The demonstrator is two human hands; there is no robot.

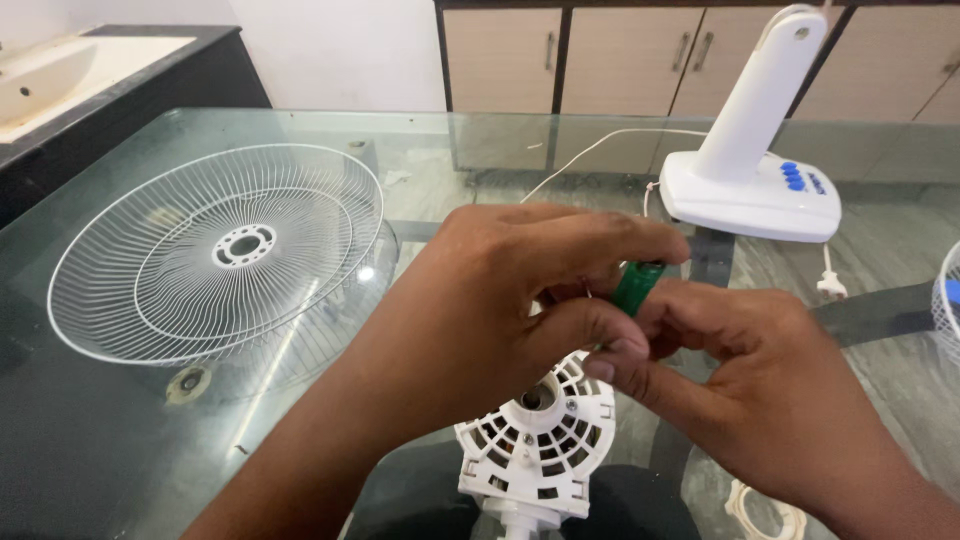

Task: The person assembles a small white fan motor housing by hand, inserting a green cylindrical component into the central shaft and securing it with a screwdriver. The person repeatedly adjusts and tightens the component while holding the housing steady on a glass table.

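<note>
Handle at centre: translucent green tool handle [638, 286].
Motor housing, 6 o'clock: white motor housing [538, 445], slotted grid pattern.
Grille, 9 o'clock: white wire fan grille [215, 250], radial spokes with concentric rings.
Stand, 2 o'clock: white fan stand [752, 165], blue round buttons [793, 176].
Surface: clear greenish glass surface [100, 440] over dark frame.
Cabinets, 12 o'clock: beige cabinets [620, 60], dark trim.

Green tool [637, 287]: your fingers cover all but a short stretch (its tip unseen).
Motor housing [537, 445]: base cut off below.
Right-edge grille [948, 305]: mostly out of frame.
</note>
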